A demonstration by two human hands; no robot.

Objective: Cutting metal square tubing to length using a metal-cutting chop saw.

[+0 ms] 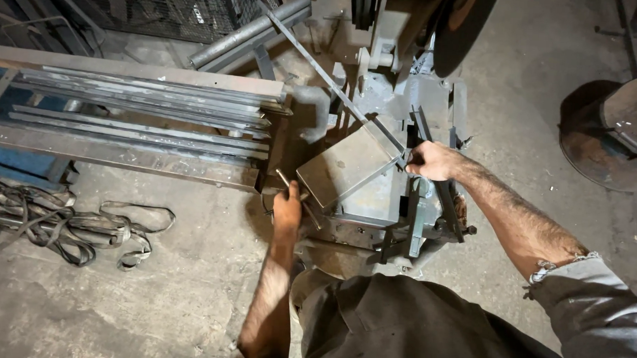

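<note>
Nearest you, at the bottom of the frame, your dark apron [412, 323] fills the lower middle. Just above it, your left hand [287, 210] sits a little left of centre, closed around a thin metal rod [284, 179] beside the lower corner of a flat steel plate [346, 164]. Your right hand [432, 160], right of centre, is clenched on a dark metal bar [442, 187] at the plate's right edge. The plate lies tilted on the grey cutting machine [399, 97] in the middle of the frame. A long thin strip [315, 62] runs diagonally from the plate toward the top. Left of the machine, a stack of steel bars [137, 116] rests on a rack. Black straps [63, 223] lie on the concrete floor [173, 294] at lower left.
</note>
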